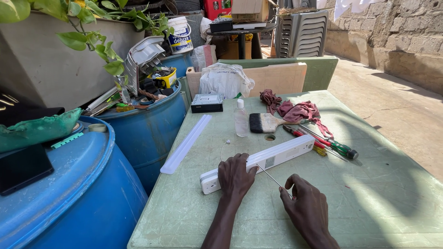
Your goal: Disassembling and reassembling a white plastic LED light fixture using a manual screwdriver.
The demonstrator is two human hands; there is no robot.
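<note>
A sunlit yard: stone wall, concrete floor, blue barrels, stacked grey chairs.

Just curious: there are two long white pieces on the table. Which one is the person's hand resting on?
The thicker white casing, under the left hand. The thin translucent cover lies apart, untouched, nearer the blue barrels.

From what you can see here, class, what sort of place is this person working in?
Probably an outdoor yard used as a makeshift repair spot: a plastic table on bare ground, blue drums heaped with clutter, and screwdrivers and a brush laid out.
</note>
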